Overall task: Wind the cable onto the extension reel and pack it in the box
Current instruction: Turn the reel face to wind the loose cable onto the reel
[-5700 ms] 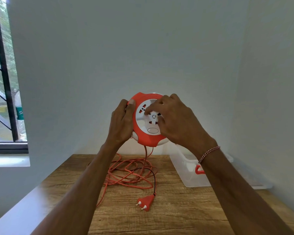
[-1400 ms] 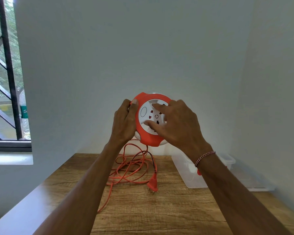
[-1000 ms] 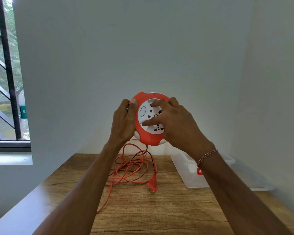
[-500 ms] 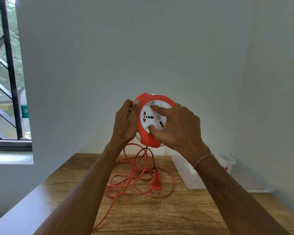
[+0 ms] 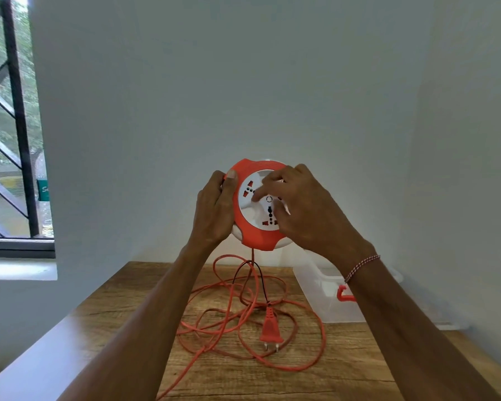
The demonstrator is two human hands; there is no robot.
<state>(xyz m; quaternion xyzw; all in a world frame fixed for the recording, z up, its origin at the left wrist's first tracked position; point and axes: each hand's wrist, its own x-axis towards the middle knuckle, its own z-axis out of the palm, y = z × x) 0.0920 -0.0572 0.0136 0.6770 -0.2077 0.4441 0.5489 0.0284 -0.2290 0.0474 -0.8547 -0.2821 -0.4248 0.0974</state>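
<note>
I hold a round orange extension reel (image 5: 253, 237) with a white socket face upright in the air above the table. My left hand (image 5: 214, 209) grips its left rim. My right hand (image 5: 304, 212) lies over the right side, fingers pressed on the white socket disc. An orange cable (image 5: 229, 322) hangs from the reel's bottom and lies in loose tangled loops on the wooden table (image 5: 344, 371). Its orange two-pin plug (image 5: 270, 331) rests on the loops, pins toward me. A clear plastic box (image 5: 327, 299) with a red latch stands at the back right.
White walls close in behind and on the right. A barred window (image 5: 12, 140) with a white sill is at the left. A clear lid (image 5: 451, 322) lies flat beside the box by the right wall. One cable strand runs off the near table edge.
The white disc has turned under my right fingers. The plug has slid nearer to me and its pins now point at me. The cable loops have spread wider on the table.
</note>
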